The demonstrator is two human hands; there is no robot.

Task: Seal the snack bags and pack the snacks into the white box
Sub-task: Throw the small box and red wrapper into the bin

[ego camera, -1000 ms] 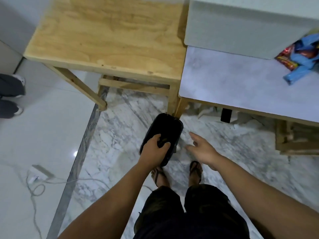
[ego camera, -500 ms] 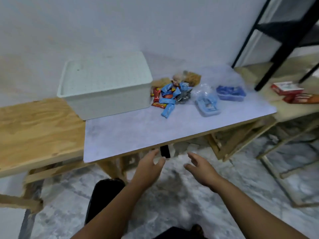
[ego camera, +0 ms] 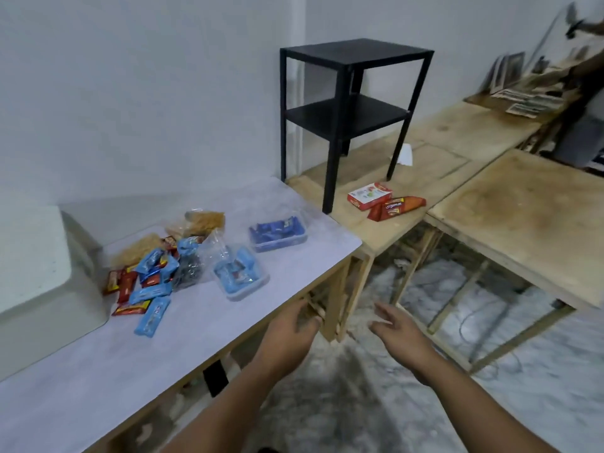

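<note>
Both hands, the left hand [ego camera: 291, 335] and the right hand [ego camera: 397, 328], were open and empty before the desk [ego camera: 202, 322], probably approaching the loose snacks [ego camera: 147, 279] beside the white box [ego camera: 39, 289].

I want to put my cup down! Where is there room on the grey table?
Bare along the grey table's near edge, in front of the white box. Crowded in the middle: snack pile and two clear tubs.
</note>
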